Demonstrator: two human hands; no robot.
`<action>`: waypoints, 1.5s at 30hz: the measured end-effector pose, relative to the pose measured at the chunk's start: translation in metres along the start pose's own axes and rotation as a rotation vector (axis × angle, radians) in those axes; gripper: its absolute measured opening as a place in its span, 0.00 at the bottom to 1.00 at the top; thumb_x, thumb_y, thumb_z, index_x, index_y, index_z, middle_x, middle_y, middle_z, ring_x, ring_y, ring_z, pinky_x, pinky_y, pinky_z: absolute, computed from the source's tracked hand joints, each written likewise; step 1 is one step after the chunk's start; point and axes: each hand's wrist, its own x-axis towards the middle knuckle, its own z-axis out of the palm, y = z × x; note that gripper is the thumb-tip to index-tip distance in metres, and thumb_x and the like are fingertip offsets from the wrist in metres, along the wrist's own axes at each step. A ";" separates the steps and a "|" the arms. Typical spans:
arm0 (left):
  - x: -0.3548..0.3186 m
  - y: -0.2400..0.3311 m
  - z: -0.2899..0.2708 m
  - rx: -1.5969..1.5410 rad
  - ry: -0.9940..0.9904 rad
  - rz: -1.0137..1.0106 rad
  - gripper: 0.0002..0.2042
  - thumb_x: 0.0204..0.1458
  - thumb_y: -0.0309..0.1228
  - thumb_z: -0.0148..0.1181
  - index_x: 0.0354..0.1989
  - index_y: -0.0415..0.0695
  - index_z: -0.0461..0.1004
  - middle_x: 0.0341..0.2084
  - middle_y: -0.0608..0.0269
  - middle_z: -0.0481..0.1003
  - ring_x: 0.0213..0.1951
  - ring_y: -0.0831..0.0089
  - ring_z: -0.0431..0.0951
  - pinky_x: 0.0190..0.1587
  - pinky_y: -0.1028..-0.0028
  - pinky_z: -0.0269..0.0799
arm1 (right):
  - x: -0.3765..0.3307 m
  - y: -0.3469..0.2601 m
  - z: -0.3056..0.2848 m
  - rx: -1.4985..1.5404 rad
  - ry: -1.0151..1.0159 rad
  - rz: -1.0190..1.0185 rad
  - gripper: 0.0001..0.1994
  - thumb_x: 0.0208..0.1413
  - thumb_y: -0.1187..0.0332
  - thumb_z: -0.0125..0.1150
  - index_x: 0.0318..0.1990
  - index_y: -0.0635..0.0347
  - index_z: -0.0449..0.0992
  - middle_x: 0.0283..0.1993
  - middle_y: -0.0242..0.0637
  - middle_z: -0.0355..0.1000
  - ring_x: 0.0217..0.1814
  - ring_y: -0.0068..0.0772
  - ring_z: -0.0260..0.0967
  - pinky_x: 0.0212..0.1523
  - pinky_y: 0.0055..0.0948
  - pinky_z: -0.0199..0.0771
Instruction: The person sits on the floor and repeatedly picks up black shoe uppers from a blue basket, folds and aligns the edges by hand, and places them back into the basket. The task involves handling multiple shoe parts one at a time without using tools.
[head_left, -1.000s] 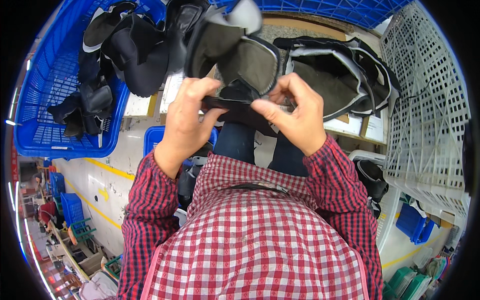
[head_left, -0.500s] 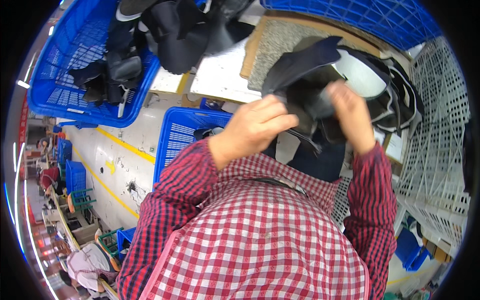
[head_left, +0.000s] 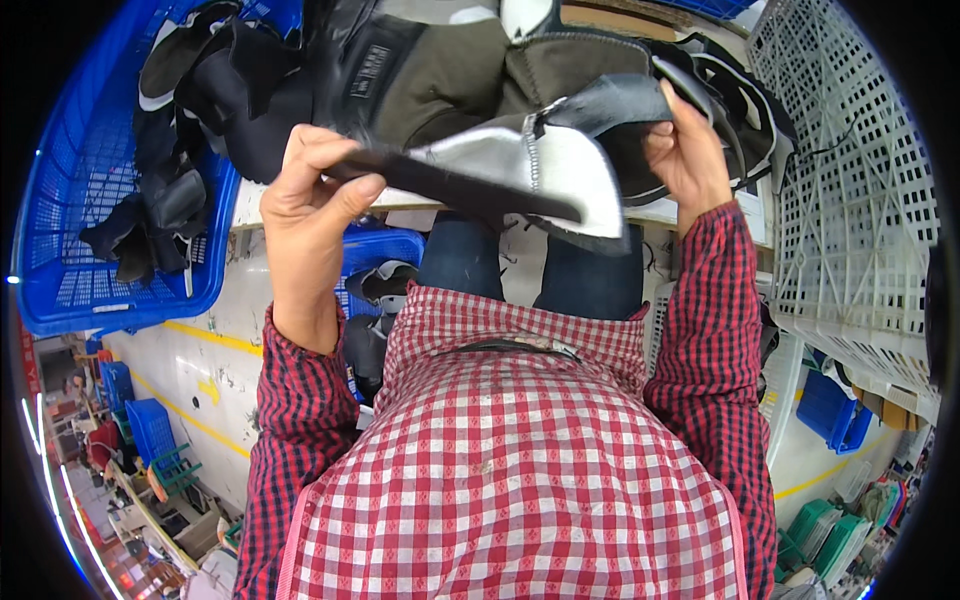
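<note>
A stitched shoe upper [head_left: 570, 75] is spread open between my hands, its olive-brown lining facing up. It has black outer parts, a white panel with a zigzag seam, and a small label on the lining. My left hand [head_left: 312, 195] grips its dark edge between thumb and fingers. My right hand [head_left: 690, 155] pinches the grey-black edge on the other side, thumb and forefinger closed. Beyond my right hand lies a pile of black and white shoe uppers [head_left: 752, 115] on the workbench.
A blue basket [head_left: 110, 318] at the left holds several black shoe pieces. Below the bench, a lower blue basket [head_left: 405, 243] holds more. Stacked white plastic crates [head_left: 850, 190] stand close on the right. Yellow lines mark the floor [head_left: 215, 375] at the left.
My hands have moved apart, the left one further left. The upper, bunched among dark pieces before, is now stretched open between them. The view has shifted too.
</note>
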 end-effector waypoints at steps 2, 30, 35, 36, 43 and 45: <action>-0.001 -0.006 0.006 0.213 -0.003 -0.063 0.11 0.54 0.11 0.64 0.44 0.36 0.79 0.45 0.64 0.69 0.41 0.79 0.76 0.40 0.81 0.75 | -0.009 0.012 -0.019 0.311 -0.345 0.162 0.15 0.71 0.58 0.59 0.46 0.64 0.75 0.41 0.37 0.77 0.36 0.27 0.77 0.35 0.20 0.84; 0.015 0.041 0.023 0.379 -0.192 0.005 0.13 0.41 0.10 0.67 0.33 0.40 0.79 0.33 0.68 0.76 0.38 0.77 0.72 0.38 0.77 0.66 | -0.059 0.054 0.088 -0.410 -0.474 -0.035 0.24 0.70 0.63 0.58 0.73 0.46 0.70 0.38 0.21 0.72 0.29 0.09 0.52 0.26 0.14 0.51; 0.012 0.043 0.034 0.501 -0.200 0.072 0.12 0.39 0.13 0.68 0.31 0.43 0.79 0.31 0.68 0.77 0.37 0.72 0.72 0.35 0.74 0.65 | -0.052 0.051 0.111 -0.936 -0.670 -0.532 0.37 0.57 0.70 0.68 0.75 0.48 0.63 0.71 0.34 0.69 0.56 0.32 0.76 0.48 0.29 0.82; 0.011 0.041 0.034 0.568 -0.207 0.131 0.13 0.37 0.11 0.64 0.31 0.41 0.78 0.30 0.65 0.77 0.37 0.69 0.73 0.37 0.72 0.67 | -0.048 0.058 0.116 -1.180 -0.681 -0.759 0.37 0.54 0.73 0.68 0.73 0.45 0.65 0.71 0.32 0.70 0.57 0.34 0.76 0.49 0.32 0.82; 0.000 0.009 0.028 0.571 -0.168 0.313 0.15 0.31 0.08 0.57 0.29 0.38 0.74 0.31 0.59 0.76 0.38 0.63 0.76 0.43 0.69 0.72 | -0.039 0.076 0.107 -1.838 -0.176 -1.006 0.25 0.50 0.72 0.70 0.57 0.42 0.76 0.51 0.19 0.78 0.33 0.33 0.81 0.29 0.29 0.80; -0.005 -0.006 0.026 0.532 -0.091 0.296 0.14 0.31 0.07 0.56 0.27 0.39 0.71 0.30 0.58 0.75 0.37 0.61 0.75 0.43 0.69 0.71 | -0.043 0.078 0.101 -1.864 -0.210 -1.054 0.21 0.51 0.71 0.69 0.54 0.43 0.78 0.48 0.20 0.79 0.33 0.32 0.81 0.29 0.28 0.80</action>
